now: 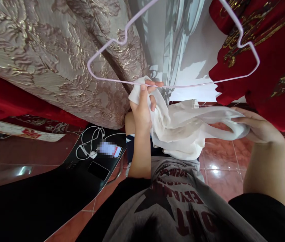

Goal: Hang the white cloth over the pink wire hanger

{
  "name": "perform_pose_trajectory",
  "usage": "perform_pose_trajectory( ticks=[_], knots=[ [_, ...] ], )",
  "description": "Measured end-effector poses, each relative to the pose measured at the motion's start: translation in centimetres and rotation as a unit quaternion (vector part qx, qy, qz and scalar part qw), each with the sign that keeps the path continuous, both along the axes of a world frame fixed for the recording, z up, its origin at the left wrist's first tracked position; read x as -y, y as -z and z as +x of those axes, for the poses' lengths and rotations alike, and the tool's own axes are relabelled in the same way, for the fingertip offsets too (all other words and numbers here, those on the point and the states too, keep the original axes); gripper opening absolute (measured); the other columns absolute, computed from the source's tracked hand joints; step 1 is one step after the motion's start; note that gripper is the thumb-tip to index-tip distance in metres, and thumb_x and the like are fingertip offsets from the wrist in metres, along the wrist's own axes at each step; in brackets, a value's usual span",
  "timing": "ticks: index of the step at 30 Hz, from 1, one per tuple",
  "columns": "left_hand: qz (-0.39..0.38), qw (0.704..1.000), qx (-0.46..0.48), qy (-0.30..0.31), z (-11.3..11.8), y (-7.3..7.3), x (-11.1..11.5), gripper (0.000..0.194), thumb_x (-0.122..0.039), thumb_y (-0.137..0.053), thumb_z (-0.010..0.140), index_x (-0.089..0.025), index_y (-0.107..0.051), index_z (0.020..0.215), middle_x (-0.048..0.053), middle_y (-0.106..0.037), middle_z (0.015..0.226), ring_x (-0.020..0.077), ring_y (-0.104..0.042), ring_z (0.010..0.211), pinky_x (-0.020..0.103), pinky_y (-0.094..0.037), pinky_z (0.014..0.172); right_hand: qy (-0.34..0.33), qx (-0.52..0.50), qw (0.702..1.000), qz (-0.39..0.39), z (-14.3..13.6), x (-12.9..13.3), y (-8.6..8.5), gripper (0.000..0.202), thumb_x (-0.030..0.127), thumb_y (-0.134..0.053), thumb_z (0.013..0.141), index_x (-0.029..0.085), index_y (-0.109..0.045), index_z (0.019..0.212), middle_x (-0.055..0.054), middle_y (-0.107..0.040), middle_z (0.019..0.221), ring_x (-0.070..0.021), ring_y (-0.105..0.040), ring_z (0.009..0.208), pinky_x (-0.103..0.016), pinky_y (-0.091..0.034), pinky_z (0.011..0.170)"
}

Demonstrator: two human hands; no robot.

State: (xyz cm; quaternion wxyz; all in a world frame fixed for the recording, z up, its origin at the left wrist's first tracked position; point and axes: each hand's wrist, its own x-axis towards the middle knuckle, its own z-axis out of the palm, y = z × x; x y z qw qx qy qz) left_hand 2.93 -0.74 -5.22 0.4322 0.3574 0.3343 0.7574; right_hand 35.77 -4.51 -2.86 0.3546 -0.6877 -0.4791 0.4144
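Note:
A white, partly sheer cloth (182, 127) stretches between my two hands and hangs in folds over my lap. My left hand (145, 104) grips its gathered left end, the thumb pressed near the bottom bar of a pink hanger (190, 86). Whether the fingers also hold the bar is hard to tell. At the right, my right hand (255, 126) has its fingers inside a sheer loop of the cloth, holding it out to the side. The hanger spans the top of the view, its upper part out of frame.
Patterned beige fabric (44, 50) hangs at the left, red fabric with gold trim (266, 67) at the right. A black bench (31, 198) at the lower left bears a lit phone (117, 152), white earphones (93, 154) and a dark device (98, 170).

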Motion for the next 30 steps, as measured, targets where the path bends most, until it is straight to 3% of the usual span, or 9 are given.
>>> perform_pose_trajectory(
  ticks=[3, 5, 10, 13, 17, 19, 22, 24, 30],
  knots=[
    [0.004, 1.000, 0.007, 0.006, 0.1, 0.2, -0.1, 0.030, -0.044, -0.060, 0.106, -0.021, -0.071, 0.089, 0.012, -0.075, 0.099, 0.0115, -0.050, 0.052, 0.029, -0.023, 0.042, 0.020, -0.064, 0.997, 0.028, -1.1, -0.1, -0.5, 0.033, 0.029, -0.074, 0.057, 0.019, -0.066, 0.088, -0.006, -0.061, 0.079, -0.0100, -0.053, 0.063, -0.027, -0.035, 0.056],
    [0.009, 1.000, 0.001, 0.008, 0.1, 0.4, -0.2, 0.031, -0.048, -0.062, 0.104, -0.022, -0.071, 0.091, 0.011, -0.076, 0.098, 0.0088, -0.040, 0.046, 0.028, -0.023, 0.041, 0.065, -0.055, 0.989, 0.125, -1.9, -0.4, -0.6, 0.029, 0.026, -0.072, 0.056, 0.019, -0.064, 0.083, -0.003, -0.055, 0.074, -0.0083, -0.048, 0.060, -0.025, -0.029, 0.054],
    [0.010, 1.000, -0.026, 0.002, -0.3, 0.9, -0.7, 0.030, -0.048, -0.061, 0.104, -0.023, -0.070, 0.091, 0.009, -0.078, 0.096, 0.0076, -0.034, 0.042, 0.028, -0.024, 0.038, 0.105, -0.022, 0.927, 0.360, -3.1, -1.8, 0.0, 0.026, 0.018, -0.064, 0.052, 0.021, -0.054, 0.076, 0.004, -0.045, 0.065, -0.0059, -0.036, 0.055, -0.021, -0.022, 0.051],
    [0.014, 1.000, -0.015, 0.006, -0.4, 1.0, -0.7, 0.027, -0.044, -0.061, 0.104, -0.024, -0.072, 0.090, 0.008, -0.079, 0.094, 0.0088, -0.036, 0.043, 0.028, -0.024, 0.037, 0.102, -0.103, 0.902, 0.407, -3.2, -2.3, -0.1, 0.031, 0.017, -0.064, 0.051, 0.021, -0.043, 0.074, 0.006, -0.035, 0.060, -0.0047, -0.031, 0.053, -0.021, -0.022, 0.054],
    [0.016, 1.000, -0.008, 0.010, -0.4, 1.0, -0.7, 0.028, -0.045, -0.062, 0.104, -0.022, -0.073, 0.092, 0.012, -0.078, 0.098, 0.0085, -0.039, 0.045, 0.028, -0.022, 0.037, 0.107, -0.209, 0.917, 0.323, -3.2, -2.4, -1.1, 0.043, 0.024, -0.072, 0.052, 0.022, -0.037, 0.078, 0.005, -0.037, 0.063, -0.0090, -0.042, 0.057, -0.024, -0.030, 0.059],
    [0.009, 1.000, -0.015, 0.006, -0.3, 1.0, -0.7, 0.030, -0.046, -0.060, 0.105, -0.021, -0.072, 0.093, 0.013, -0.078, 0.099, 0.0083, -0.039, 0.045, 0.027, -0.022, 0.038, 0.091, -0.222, 0.936, 0.259, -3.1, -2.2, -1.8, 0.050, 0.035, -0.079, 0.056, 0.023, -0.036, 0.080, 0.006, -0.032, 0.061, -0.0078, -0.033, 0.050, -0.024, -0.023, 0.054],
    [0.012, 1.000, -0.015, 0.014, 0.0, 1.0, -0.8, 0.031, -0.046, -0.059, 0.105, -0.021, -0.071, 0.092, 0.013, -0.078, 0.098, 0.0076, -0.037, 0.043, 0.027, -0.022, 0.037, 0.031, -0.177, 0.977, 0.111, -3.2, -1.8, -2.7, 0.053, 0.065, -0.076, 0.068, 0.026, -0.043, 0.086, 0.008, -0.026, 0.054, -0.0059, -0.014, 0.041, -0.025, -0.012, 0.046],
    [0.019, 1.000, -0.009, 0.019, 0.1, 0.9, -0.8, 0.032, -0.048, -0.061, 0.105, -0.021, -0.071, 0.091, 0.012, -0.078, 0.097, 0.0068, -0.035, 0.042, 0.027, -0.022, 0.037, -0.016, -0.117, 0.993, 0.020, -3.5, -1.5, -3.1, 0.052, 0.074, -0.065, 0.075, 0.026, -0.052, 0.091, 0.005, -0.034, 0.052, -0.0079, -0.020, 0.037, -0.026, -0.013, 0.042],
    [0.013, 1.000, -0.011, 0.012, -0.2, 0.8, -0.8, 0.034, -0.052, -0.062, 0.103, -0.022, -0.070, 0.089, 0.010, -0.077, 0.095, 0.0065, -0.029, 0.041, 0.028, -0.021, 0.037, -0.022, 0.105, 0.993, -0.042, -4.3, -1.8, -4.8, 0.017, 0.033, -0.070, 0.083, 0.019, -0.070, 0.092, -0.004, -0.064, 0.073, -0.0123, -0.057, 0.058, -0.029, -0.046, 0.056]
  ],
)
